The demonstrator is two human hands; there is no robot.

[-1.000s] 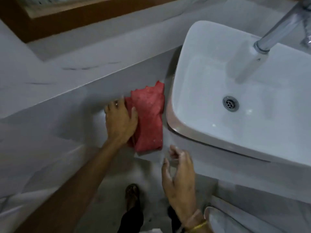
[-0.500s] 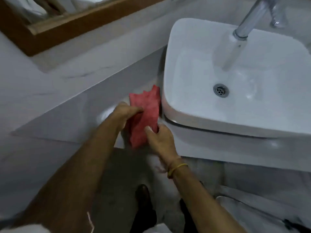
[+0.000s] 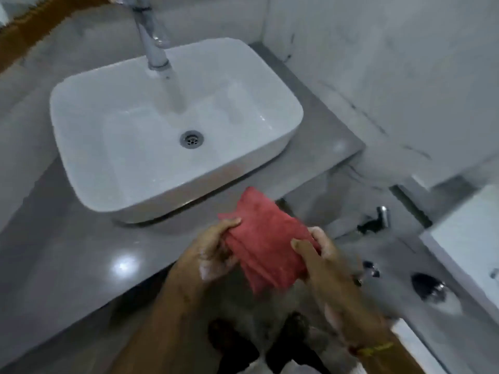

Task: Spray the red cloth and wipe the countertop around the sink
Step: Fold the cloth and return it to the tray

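Observation:
The red cloth [image 3: 266, 244] is folded and held in the air in front of the counter's front edge, off the surface. My left hand [image 3: 216, 252] grips its left side and my right hand [image 3: 316, 252] grips its right side. The grey countertop [image 3: 81, 255] runs under and around the white rectangular sink [image 3: 89, 168], which sits on top of it. The cloth is just below and to the right of the sink's front right corner. No spray bottle is in view.
A chrome tap [image 3: 152, 47] rises behind the sink over the basin. The drain [image 3: 191, 139] is in the basin's middle. A white marbled wall [image 3: 378, 63] closes the counter's right end. A white fixture [image 3: 469, 238] and a small chrome valve [image 3: 382, 215] lie lower right.
The cloth left the countertop at the sink's left side and is now lifted in both hands. My view has swung right, to the front right of the sink.

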